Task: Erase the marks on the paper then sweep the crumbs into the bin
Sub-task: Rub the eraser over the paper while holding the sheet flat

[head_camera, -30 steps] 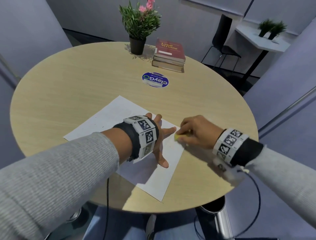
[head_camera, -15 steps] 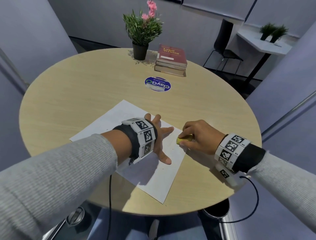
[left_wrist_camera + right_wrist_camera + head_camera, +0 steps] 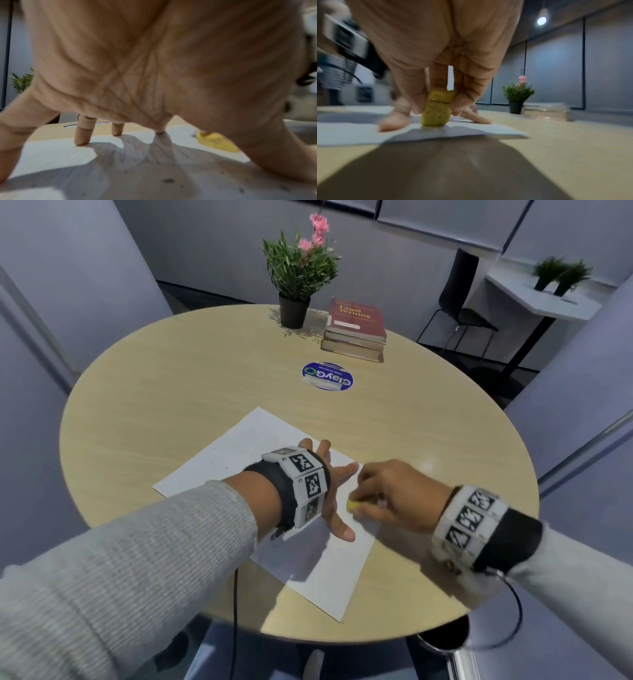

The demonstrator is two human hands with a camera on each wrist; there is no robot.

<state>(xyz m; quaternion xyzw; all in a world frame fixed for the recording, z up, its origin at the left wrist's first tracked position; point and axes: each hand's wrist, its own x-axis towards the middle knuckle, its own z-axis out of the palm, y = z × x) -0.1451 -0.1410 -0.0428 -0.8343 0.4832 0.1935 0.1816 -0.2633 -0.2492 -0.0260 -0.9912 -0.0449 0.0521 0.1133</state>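
A white sheet of paper [image 3: 239,450] lies on the round wooden table [image 3: 171,392]. My left hand [image 3: 329,491] is spread flat on the paper, fingers straight, pressing it down. My right hand [image 3: 363,501] pinches a yellow eraser [image 3: 352,505] between thumb and fingers, its end down on the paper near the right edge. In the right wrist view the eraser [image 3: 436,108] stands upright on the paper [image 3: 342,131]. Under my left palm the paper [image 3: 154,175] carries small dark specks, and the eraser [image 3: 216,142] shows at the right.
A potted plant [image 3: 298,275], a stack of books [image 3: 356,330] and a round blue sticker [image 3: 327,376] sit at the far side of the table. A dark round bin [image 3: 442,635] stands on the floor below the table's near right edge.
The right hand with the eraser has slid left over the paper, closer to my left thumb. The left hand stays flat on the sheet. My head view has shifted.
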